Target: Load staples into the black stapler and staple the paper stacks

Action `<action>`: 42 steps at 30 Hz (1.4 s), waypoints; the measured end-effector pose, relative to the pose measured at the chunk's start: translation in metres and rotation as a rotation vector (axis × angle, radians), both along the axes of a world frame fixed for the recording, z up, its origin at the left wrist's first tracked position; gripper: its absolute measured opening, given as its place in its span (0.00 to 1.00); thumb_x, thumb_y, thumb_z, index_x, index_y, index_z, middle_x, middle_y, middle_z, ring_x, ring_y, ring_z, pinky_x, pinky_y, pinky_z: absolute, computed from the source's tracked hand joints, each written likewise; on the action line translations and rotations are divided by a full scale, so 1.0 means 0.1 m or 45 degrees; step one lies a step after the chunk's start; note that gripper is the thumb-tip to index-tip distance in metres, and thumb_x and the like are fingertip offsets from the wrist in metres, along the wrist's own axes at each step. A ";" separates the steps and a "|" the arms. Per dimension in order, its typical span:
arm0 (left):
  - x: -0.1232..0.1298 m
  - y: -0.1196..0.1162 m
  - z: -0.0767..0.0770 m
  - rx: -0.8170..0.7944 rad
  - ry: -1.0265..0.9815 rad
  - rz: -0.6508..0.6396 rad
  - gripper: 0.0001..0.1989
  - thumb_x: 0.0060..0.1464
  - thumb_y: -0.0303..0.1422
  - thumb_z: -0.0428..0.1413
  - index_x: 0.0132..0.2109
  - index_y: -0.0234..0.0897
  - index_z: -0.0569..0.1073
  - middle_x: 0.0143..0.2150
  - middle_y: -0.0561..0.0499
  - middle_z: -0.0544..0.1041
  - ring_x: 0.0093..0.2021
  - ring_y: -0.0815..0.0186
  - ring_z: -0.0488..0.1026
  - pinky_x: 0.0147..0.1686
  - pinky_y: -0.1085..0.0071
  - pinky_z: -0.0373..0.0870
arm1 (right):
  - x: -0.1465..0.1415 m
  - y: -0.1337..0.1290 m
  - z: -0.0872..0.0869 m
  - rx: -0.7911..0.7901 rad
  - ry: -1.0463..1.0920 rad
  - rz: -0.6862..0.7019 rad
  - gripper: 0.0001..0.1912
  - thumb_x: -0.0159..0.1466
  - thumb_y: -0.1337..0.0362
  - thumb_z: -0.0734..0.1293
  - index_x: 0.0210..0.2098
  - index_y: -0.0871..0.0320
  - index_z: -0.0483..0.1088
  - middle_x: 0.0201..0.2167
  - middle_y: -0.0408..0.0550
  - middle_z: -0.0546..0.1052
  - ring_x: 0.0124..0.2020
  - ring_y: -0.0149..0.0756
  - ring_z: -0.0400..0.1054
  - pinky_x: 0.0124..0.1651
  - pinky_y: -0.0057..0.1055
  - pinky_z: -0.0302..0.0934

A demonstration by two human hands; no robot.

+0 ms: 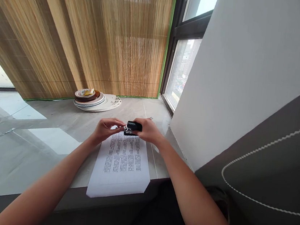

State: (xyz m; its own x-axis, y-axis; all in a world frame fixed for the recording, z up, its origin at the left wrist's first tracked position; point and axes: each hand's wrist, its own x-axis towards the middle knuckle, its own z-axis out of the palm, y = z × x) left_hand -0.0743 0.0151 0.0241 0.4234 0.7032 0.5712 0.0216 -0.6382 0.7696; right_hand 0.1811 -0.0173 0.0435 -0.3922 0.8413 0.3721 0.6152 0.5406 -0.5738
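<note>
My right hand [148, 128] is wrapped round a black stapler [134, 126] with white lettering on its side. Its jaws are spread apart, and a bit of metal shows between them. From the left, my left hand [109, 129] meets the stapler's front end, with thumb and fingers pinched together. Something small and whitish shows at those fingertips, too small to make out. Beneath both hands lies a printed sheet of paper [119, 181], its near end sticking out past the ledge. The sheet's far end is hidden by my hands and the stapler.
Stacked plates [88, 99] sit at the back of the grey tiled ledge [82, 177], against a bamboo blind [133, 66]. A white wall [227, 63] slopes in on the right beside the window [182, 69]. A white bead cord [238, 191] hangs at far right.
</note>
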 end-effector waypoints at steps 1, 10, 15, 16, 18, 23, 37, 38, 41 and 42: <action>0.00 0.00 0.00 0.017 0.007 -0.003 0.08 0.54 0.34 0.72 0.42 0.40 0.88 0.42 0.41 0.86 0.44 0.57 0.84 0.46 0.60 0.82 | 0.00 0.00 0.00 0.000 0.000 0.000 0.14 0.59 0.68 0.76 0.45 0.53 0.79 0.39 0.43 0.84 0.41 0.38 0.76 0.44 0.29 0.61; -0.01 0.01 0.00 0.199 0.159 -0.017 0.07 0.58 0.32 0.69 0.44 0.41 0.87 0.43 0.43 0.87 0.42 0.59 0.84 0.45 0.62 0.81 | 0.02 -0.01 0.00 0.019 0.017 0.017 0.13 0.59 0.69 0.76 0.44 0.54 0.79 0.38 0.43 0.84 0.39 0.36 0.75 0.43 0.29 0.61; -0.06 0.02 0.03 0.298 0.222 0.003 0.06 0.61 0.32 0.67 0.45 0.41 0.87 0.43 0.44 0.86 0.43 0.60 0.84 0.46 0.63 0.81 | 0.08 0.03 0.01 0.000 0.085 0.027 0.15 0.59 0.69 0.77 0.45 0.55 0.80 0.38 0.44 0.83 0.38 0.36 0.75 0.43 0.29 0.62; -0.07 0.02 0.05 0.302 0.241 0.001 0.05 0.61 0.32 0.67 0.44 0.40 0.86 0.43 0.44 0.86 0.43 0.60 0.84 0.46 0.63 0.81 | 0.10 0.04 0.01 -0.007 0.105 0.035 0.15 0.58 0.69 0.78 0.45 0.56 0.80 0.37 0.44 0.83 0.38 0.35 0.75 0.42 0.29 0.62; -0.11 0.01 0.07 0.298 0.283 -0.002 0.05 0.63 0.33 0.66 0.44 0.40 0.86 0.44 0.44 0.86 0.44 0.60 0.84 0.48 0.63 0.80 | 0.15 0.07 0.00 -0.013 0.132 0.037 0.15 0.58 0.69 0.78 0.45 0.56 0.80 0.36 0.44 0.83 0.37 0.35 0.75 0.42 0.29 0.63; -0.16 0.02 0.08 0.303 0.370 -0.040 0.05 0.66 0.34 0.63 0.45 0.41 0.85 0.46 0.44 0.86 0.47 0.59 0.84 0.50 0.62 0.80 | 0.26 0.09 0.00 -0.009 0.129 0.072 0.15 0.58 0.69 0.78 0.45 0.56 0.81 0.37 0.44 0.84 0.38 0.35 0.76 0.45 0.30 0.64; -0.22 0.20 -0.11 0.149 0.302 0.035 0.19 0.49 0.39 0.75 0.45 0.39 0.79 0.39 0.50 0.81 0.35 0.65 0.76 0.39 0.68 0.72 | -0.31 -0.03 -0.07 -0.007 0.118 0.250 0.15 0.60 0.66 0.78 0.46 0.56 0.80 0.37 0.44 0.83 0.38 0.35 0.75 0.43 0.28 0.61; -0.27 0.25 -0.11 0.117 0.214 0.062 0.20 0.48 0.40 0.75 0.45 0.39 0.79 0.41 0.49 0.81 0.36 0.65 0.75 0.38 0.68 0.71 | -0.39 -0.05 -0.07 -0.025 0.187 0.229 0.15 0.61 0.65 0.78 0.47 0.56 0.80 0.38 0.45 0.83 0.38 0.35 0.76 0.43 0.28 0.62; -0.39 0.37 -0.11 0.005 -0.047 0.194 0.22 0.46 0.41 0.75 0.44 0.39 0.78 0.43 0.48 0.78 0.35 0.67 0.71 0.36 0.70 0.69 | -0.68 -0.14 -0.09 -0.017 0.257 0.131 0.15 0.62 0.65 0.76 0.49 0.56 0.78 0.40 0.46 0.84 0.41 0.37 0.77 0.45 0.29 0.64; -0.40 0.39 -0.12 -0.039 -0.083 0.223 0.22 0.46 0.41 0.75 0.44 0.38 0.78 0.42 0.48 0.77 0.34 0.67 0.70 0.35 0.71 0.68 | -0.79 -0.16 -0.10 -0.008 0.232 0.097 0.15 0.62 0.65 0.76 0.49 0.56 0.78 0.41 0.46 0.84 0.41 0.38 0.77 0.45 0.30 0.63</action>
